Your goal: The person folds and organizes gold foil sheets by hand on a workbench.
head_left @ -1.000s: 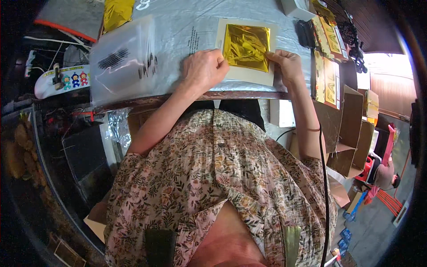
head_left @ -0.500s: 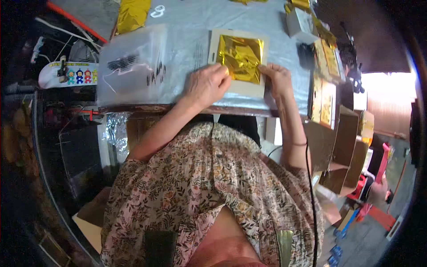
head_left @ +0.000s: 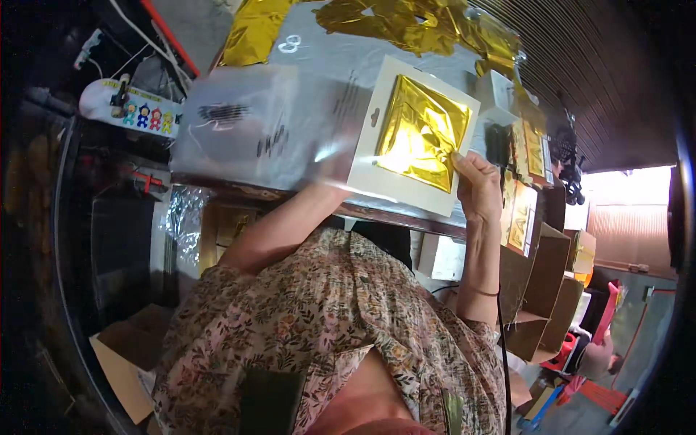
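Note:
A pale card with a hang slot and a square of crinkled gold foil on its front is held tilted above the table. My right hand pinches the card and foil at the right edge, thumb in front. My left hand is at the card's lower left, smeared by motion and partly hidden by the card and a glare, so its fingers cannot be made out. To its left lie flat clear plastic bags with dark print.
Gold foil pieces lie along the table's far side, near a white ring-shaped item. A white box and printed packs stand at the right edge. Open cardboard boxes are beside the table; a skateboard is at the left.
The foil-covered card has risen off the table and tilted toward me. My left hand has moved from the foil's lower left to the card's left edge. My right hand keeps its pinch.

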A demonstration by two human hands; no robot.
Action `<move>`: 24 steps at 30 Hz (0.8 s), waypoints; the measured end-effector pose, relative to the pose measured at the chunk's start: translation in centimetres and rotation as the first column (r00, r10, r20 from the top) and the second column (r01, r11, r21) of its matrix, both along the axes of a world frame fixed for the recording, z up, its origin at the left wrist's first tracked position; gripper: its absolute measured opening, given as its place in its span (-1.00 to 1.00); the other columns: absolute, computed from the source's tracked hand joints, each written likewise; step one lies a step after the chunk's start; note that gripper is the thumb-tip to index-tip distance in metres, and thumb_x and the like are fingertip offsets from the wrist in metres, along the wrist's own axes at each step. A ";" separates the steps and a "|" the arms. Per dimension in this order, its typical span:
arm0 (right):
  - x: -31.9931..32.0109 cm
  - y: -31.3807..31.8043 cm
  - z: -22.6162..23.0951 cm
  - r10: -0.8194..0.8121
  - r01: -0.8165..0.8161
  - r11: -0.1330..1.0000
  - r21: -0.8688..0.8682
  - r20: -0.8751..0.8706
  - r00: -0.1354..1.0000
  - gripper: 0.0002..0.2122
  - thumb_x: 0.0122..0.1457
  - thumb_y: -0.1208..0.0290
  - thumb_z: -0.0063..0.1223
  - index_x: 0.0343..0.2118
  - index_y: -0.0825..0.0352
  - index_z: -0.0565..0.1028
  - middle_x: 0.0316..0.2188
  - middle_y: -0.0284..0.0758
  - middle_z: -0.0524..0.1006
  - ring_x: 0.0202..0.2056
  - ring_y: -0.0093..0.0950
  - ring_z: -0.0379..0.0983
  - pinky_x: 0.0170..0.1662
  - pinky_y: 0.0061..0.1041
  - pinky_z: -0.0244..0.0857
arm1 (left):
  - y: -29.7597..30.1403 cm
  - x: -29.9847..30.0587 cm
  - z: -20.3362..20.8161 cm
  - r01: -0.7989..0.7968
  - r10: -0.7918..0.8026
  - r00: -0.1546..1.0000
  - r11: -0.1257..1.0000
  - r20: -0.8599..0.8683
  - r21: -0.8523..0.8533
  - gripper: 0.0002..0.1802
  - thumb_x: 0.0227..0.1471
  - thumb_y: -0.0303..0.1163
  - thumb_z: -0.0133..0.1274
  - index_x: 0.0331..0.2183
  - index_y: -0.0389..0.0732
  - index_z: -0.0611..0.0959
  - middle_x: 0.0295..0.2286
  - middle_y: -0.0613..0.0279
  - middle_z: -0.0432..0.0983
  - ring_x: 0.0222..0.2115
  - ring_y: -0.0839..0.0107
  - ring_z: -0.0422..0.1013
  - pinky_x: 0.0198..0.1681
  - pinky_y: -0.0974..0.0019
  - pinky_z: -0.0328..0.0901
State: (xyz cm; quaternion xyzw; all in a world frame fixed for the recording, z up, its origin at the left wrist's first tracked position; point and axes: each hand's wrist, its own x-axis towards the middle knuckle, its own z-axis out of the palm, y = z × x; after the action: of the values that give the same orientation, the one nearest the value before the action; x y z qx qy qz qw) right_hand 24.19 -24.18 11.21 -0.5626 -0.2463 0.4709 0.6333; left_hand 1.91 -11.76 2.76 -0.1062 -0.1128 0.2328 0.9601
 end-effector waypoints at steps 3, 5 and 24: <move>-2.6 0.1 0.7 -0.025 0.025 0.999 -0.042 0.016 1.000 -0.93 0.20 0.55 0.24 -0.42 0.39 0.64 -0.50 -0.37 0.63 -0.53 -0.63 0.48 -0.41 -0.63 0.34 | 0.1 0.0 5.3 -0.037 0.425 0.745 0.795 -0.514 0.605 -0.35 0.37 0.02 -0.25 0.22 -0.30 0.40 0.13 -0.07 0.43 0.11 0.03 0.42 0.22 -0.06 0.31; -2.7 -0.3 -0.1 0.064 -0.063 0.997 -0.033 0.013 0.998 -0.93 0.20 0.55 0.25 -0.41 0.39 0.64 -0.49 -0.38 0.63 -0.52 -0.63 0.49 -0.41 -0.62 0.35 | 0.8 -0.1 5.0 -0.094 0.148 0.982 0.922 -0.117 0.376 -0.31 0.38 0.05 -0.29 0.26 -0.30 0.34 0.17 -0.07 0.38 0.17 0.03 0.37 0.24 -0.08 0.30; -6.3 1.8 -1.3 0.085 -0.092 0.995 0.045 0.128 0.988 -0.91 0.20 0.67 0.21 -0.36 0.37 0.51 -0.37 -0.35 0.60 -0.35 -0.56 0.53 -0.20 -0.61 0.41 | -1.7 0.3 -1.2 -0.160 0.169 0.986 0.938 0.002 -0.309 -0.23 0.30 0.09 -0.07 0.34 -0.16 0.23 0.30 0.05 0.18 0.27 0.12 0.20 0.31 -0.01 0.17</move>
State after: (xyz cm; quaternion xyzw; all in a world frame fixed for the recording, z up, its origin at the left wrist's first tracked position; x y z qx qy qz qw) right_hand 17.85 -22.36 9.92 -0.5632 -0.3223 0.4558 0.6092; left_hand 2.19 -13.49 1.54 -0.2478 -0.0971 0.3256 0.9073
